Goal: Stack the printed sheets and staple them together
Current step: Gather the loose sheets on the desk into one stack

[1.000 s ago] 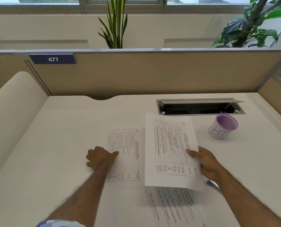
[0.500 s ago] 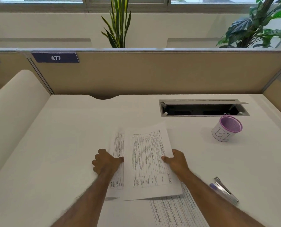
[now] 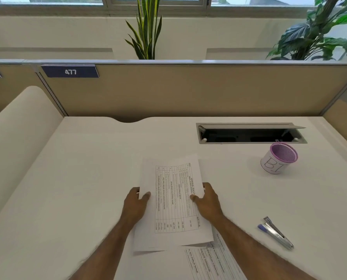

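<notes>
Head view: both hands square the sheets (image 3: 172, 201).
Left hand (image 3: 135, 203): pinching left edge.
Right hand (image 3: 208, 201): pinching right edge.
Next: add last sheet (image 3: 211, 261), fetch stapler (image 3: 275, 233).

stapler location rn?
In the head view the stapler lies flat on the desk at lower right, untouched, right of the right hand and nearer than the purple-rimmed cup.

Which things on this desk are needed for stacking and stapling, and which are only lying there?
Needed: held sheets, left hand, right hand, loose sheet nearer the person, stapler.

Not needed: purple cup, open cable tray, number plate, plants.
</notes>
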Demonstrator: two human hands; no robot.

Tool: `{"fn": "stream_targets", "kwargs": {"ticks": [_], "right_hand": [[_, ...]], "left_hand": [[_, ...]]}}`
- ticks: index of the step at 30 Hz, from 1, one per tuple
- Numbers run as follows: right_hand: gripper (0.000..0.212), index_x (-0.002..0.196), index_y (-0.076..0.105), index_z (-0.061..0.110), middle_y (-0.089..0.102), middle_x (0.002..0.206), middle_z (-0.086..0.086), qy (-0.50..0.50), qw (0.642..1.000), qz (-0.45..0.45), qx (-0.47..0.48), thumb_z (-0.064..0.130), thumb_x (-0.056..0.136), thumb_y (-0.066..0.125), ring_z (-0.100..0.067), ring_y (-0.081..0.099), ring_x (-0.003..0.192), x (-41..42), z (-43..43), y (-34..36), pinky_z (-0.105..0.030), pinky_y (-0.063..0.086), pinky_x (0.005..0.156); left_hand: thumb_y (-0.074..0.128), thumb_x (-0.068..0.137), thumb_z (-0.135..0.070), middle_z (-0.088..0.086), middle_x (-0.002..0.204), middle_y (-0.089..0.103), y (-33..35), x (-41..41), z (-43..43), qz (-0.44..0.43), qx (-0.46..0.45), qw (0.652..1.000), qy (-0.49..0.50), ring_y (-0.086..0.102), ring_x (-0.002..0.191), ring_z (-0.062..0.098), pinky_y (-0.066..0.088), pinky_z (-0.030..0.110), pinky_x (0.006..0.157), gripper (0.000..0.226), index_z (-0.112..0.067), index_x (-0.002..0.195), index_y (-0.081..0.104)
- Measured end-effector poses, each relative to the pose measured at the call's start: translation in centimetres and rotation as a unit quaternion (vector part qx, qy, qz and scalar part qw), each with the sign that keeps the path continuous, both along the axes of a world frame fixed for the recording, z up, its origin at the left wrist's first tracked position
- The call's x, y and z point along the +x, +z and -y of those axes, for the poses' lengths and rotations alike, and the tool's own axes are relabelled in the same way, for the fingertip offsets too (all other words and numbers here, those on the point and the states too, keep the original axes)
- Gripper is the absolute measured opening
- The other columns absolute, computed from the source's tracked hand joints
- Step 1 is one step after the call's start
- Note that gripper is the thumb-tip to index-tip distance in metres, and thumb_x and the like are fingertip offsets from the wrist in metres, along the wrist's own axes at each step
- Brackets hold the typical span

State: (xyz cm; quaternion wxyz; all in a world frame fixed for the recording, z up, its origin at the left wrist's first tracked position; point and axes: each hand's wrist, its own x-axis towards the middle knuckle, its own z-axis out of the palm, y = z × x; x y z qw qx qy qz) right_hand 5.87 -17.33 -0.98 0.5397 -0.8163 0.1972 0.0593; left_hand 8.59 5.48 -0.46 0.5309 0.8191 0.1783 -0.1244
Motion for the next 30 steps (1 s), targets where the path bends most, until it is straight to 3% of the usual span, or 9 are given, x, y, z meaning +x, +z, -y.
{"fn": "stream_targets", "kwargs": {"ticks": [5,8,11,14,20,25,30], "right_hand": [[0.041,0.120,0.050,0.012,0.065,0.106,-0.003,0.027,1.000,-0.006,0.006,0.019,0.086,0.071,-0.015,0.062,0.090,-0.5,0.4,0.4,-0.017,0.048,0.073],[0.042,0.116,0.055,0.012,0.061,0.103,-0.006,-0.021,0.994,0.000,-0.105,0.033,0.083,0.072,-0.022,0.060,0.093,-1.4,2.8,0.5,-0.026,0.046,0.077],[0.066,0.119,0.055,0.014,0.055,0.118,-0.006,0.013,0.958,-0.082,-0.274,0.058,0.072,0.072,-0.024,0.054,0.111,-3.9,5.1,0.6,-0.037,0.047,0.091],[0.094,0.126,0.047,0.015,0.048,0.123,-0.005,0.034,0.942,-0.133,-0.307,0.074,0.056,0.072,-0.024,0.047,0.116,-6.7,5.7,0.2,-0.038,0.045,0.092],[0.097,0.126,0.045,0.014,0.043,0.127,-0.007,0.005,0.936,-0.159,-0.313,0.063,0.052,0.082,-0.025,0.042,0.119,-8.0,4.7,0.1,-0.040,0.044,0.094],[0.086,0.115,0.053,0.015,0.046,0.123,-0.007,-0.023,0.943,-0.175,-0.283,0.059,0.049,0.086,-0.025,0.046,0.116,-8.0,4.6,0.3,-0.042,0.045,0.094],[0.087,0.120,0.039,0.017,0.059,0.110,-0.004,-0.031,0.969,-0.132,-0.207,0.040,0.054,0.091,-0.025,0.058,0.101,-8.3,4.8,0.7,-0.037,0.050,0.083]], "left_hand": [[0.065,0.089,-0.012,0.003,0.109,0.063,-0.8,-0.9,0.0,0.013,-0.011,0.999,-0.029,0.064,0.106,0.028,0.052,0.042,0.095,0.027,-0.016,0.114,0.054],[0.059,0.093,-0.008,0.005,0.111,0.061,-0.5,-1.3,-0.6,0.030,-0.008,0.999,-0.018,0.061,0.108,0.030,0.050,0.044,0.098,0.025,-0.010,0.117,0.054],[0.056,0.094,-0.008,0.008,0.114,0.060,-0.3,-1.4,-1.8,0.025,-0.007,1.000,0.011,0.060,0.109,0.032,0.049,0.047,0.099,0.032,-0.005,0.126,0.051],[0.056,0.094,-0.009,0.011,0.117,0.062,-0.7,-1.6,-3.0,0.021,-0.011,0.999,0.038,0.061,0.109,0.034,0.050,0.049,0.097,0.035,-0.004,0.128,0.052],[0.057,0.092,-0.013,0.014,0.120,0.066,-0.8,-1.9,-4.2,0.009,0.000,1.000,0.027,0.065,0.103,0.033,0.053,0.044,0.086,0.035,-0.005,0.126,0.055],[0.057,0.092,-0.013,0.014,0.120,0.067,-0.3,-2.7,-4.8,0.019,0.008,1.000,0.020,0.066,0.103,0.033,0.054,0.051,0.090,0.034,-0.007,0.126,0.056],[0.055,0.093,-0.007,0.012,0.115,0.064,0.4,-3.8,-5.3,0.023,0.015,0.999,0.028,0.063,0.099,0.033,0.051,0.043,0.086,0.033,-0.004,0.125,0.055]]}}
